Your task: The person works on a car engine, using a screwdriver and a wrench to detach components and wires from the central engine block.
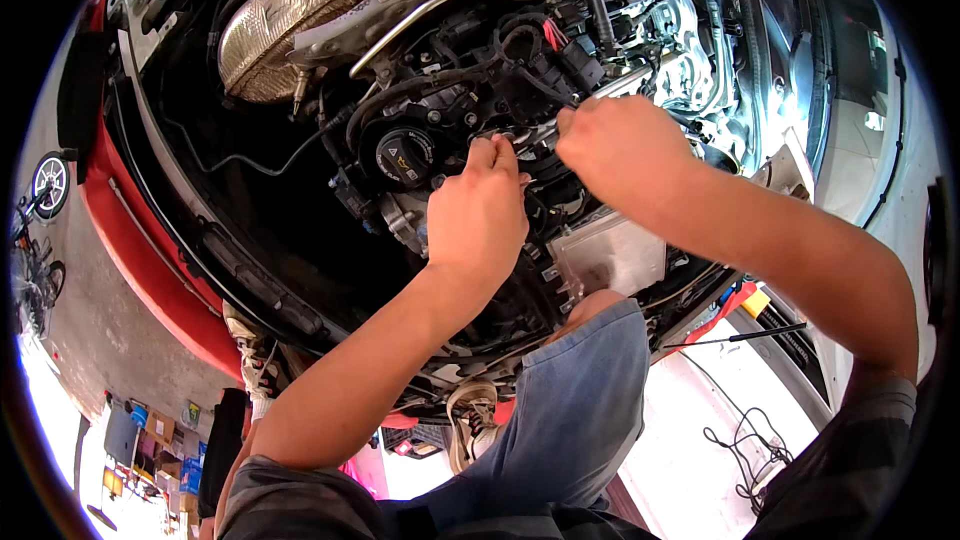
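Both of my hands are over the engine in an open car bay. My left hand is closed, its fingertips pressed together on a small part just right of the black oil filler cap. What lies under those fingertips is mostly hidden. My right hand is closed like a fist, farther right. Between the two hands shows a short stretch of a silvery metal tool, running into the right hand's fingers. Its full shape is hidden by my hands. Black hoses and wiring surround them.
A gold heat shield and a pale metal pipe stand beyond my hands. A flat metal plate lies below the right forearm. The red bumper curves along the left. A black cable coils at lower right.
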A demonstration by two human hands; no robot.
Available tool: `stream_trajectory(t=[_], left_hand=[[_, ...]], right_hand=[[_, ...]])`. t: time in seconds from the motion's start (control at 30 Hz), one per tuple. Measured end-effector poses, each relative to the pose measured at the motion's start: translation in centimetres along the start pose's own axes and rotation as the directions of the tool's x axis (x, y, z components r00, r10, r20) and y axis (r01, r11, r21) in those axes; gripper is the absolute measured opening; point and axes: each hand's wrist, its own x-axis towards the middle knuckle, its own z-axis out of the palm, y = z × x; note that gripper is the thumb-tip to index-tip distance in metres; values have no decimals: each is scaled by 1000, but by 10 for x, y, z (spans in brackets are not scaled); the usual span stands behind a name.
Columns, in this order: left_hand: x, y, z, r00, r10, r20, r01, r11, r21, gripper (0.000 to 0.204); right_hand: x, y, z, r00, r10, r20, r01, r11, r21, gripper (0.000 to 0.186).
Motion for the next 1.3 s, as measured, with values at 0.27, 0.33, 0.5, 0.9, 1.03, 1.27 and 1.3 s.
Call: stream_trajectory(t=[0.27,0.33,0.5,0.9,1.03,1.27,1.3], left_hand=[[0,2,1,999,-35,-37,33,997,-70,36],[0,2,2,999,-36,-29,34,996,-83,38],[-2,4,3,997,-62,-52,56,991,-118,37],[-16,11,10,979,-158,-126,87,893,-441,30],[-31,32,3,887,-348,304,429,376,-821,28],[-15,16,-17,770,-413,486,608,245,-755,30],[-12,14,-21,770,-385,509,624,286,-727,29]], right_hand=[[-2,-1,-2,999,32,4,-32,999,18,8],[-6,-10,-4,999,49,-11,-48,998,43,8],[-6,3,11,983,9,-185,6,997,79,8],[-26,1,20,954,300,-31,-252,849,464,14],[-61,-54,26,873,412,-263,-60,624,779,22],[-66,-84,30,871,404,279,-43,-504,863,24],[-65,-83,37,825,525,209,-26,-335,942,22]])
